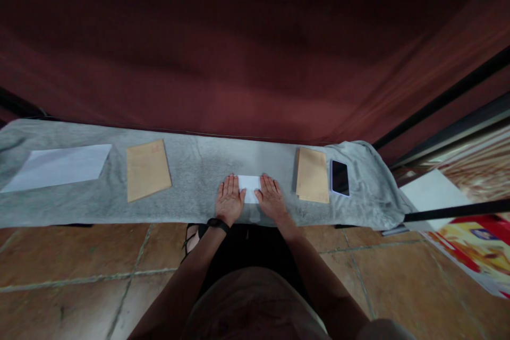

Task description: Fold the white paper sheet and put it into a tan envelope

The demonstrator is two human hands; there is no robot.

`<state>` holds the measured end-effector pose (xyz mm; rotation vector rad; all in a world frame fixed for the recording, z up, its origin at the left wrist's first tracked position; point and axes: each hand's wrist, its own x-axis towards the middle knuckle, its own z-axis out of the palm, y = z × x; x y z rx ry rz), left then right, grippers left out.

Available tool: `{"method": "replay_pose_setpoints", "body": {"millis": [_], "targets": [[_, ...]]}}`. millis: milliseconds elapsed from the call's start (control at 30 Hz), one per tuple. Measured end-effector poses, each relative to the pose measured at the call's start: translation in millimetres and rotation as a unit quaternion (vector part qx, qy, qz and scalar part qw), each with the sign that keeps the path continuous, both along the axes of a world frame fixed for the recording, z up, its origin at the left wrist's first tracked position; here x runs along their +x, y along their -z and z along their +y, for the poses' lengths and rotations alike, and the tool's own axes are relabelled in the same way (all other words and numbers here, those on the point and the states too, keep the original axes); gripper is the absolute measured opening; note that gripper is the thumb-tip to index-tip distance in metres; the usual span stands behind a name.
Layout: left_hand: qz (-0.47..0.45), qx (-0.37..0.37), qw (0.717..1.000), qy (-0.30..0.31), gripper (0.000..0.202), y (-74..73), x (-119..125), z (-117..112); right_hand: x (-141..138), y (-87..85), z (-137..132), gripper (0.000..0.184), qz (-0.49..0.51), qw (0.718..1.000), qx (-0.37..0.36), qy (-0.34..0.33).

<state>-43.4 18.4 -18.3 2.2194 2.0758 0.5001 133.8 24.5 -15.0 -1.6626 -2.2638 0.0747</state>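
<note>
A small white sheet of paper (pixel 249 189), probably folded, lies flat on the grey cloth (pixel 191 170) in front of me. My left hand (pixel 230 197) presses flat over its left end, fingers stretched out and pointing away from me. Over the right end lies my right hand (pixel 271 196), also flat with fingers extended. Both thumbs rest on the paper, and its two ends are hidden under the hands.
Left of my hands lie a brown envelope (pixel 147 171) and white paper sheets (pixel 59 167). On the right are a small stack of brown envelopes (pixel 313 175) and a phone (pixel 340 178). A dark red curtain (pixel 239 85) hangs behind the cloth-covered surface; black bars (pixel 454 212) stand at the right.
</note>
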Motion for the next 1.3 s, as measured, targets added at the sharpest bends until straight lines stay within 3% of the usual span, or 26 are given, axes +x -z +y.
{"method": "replay_pose_setpoints", "body": {"millis": [167,400,567,633,800,1133,1233,1300], "targets": [[-0.005,0.003,1.0,-0.018,0.064,-0.6,-5,-1,13,2.6,-4,0.055,0.008,1.0,0.014,0.015],[0.009,0.005,0.999,-0.041,0.063,-14.1,-2,-9,17,2.9,-6,0.054,0.011,0.999,-0.001,0.031],[0.024,0.005,0.987,0.159,0.056,-16.5,25,-24,16,2.4,-8,0.053,0.023,0.999,0.006,0.032],[0.026,-0.01,0.981,0.19,0.054,-15.0,37,-26,16,1.6,-8,0.053,0.026,0.999,0.005,0.031],[0.026,-0.041,0.985,0.167,0.054,-13.0,49,-13,16,-0.4,-9,0.053,0.027,0.999,-0.003,0.032],[0.036,-0.035,0.996,0.071,0.059,-6.6,26,3,15,-2.8,-7,0.052,0.022,0.999,-0.008,0.045],[0.038,-0.043,0.997,0.06,0.058,-7.6,22,3,6,-8.4,-10,0.051,0.031,0.997,-0.008,0.072],[0.038,-0.047,0.996,0.061,0.058,-9.0,21,3,-4,-11.3,-14,0.05,0.043,0.998,-0.007,0.055]]}}
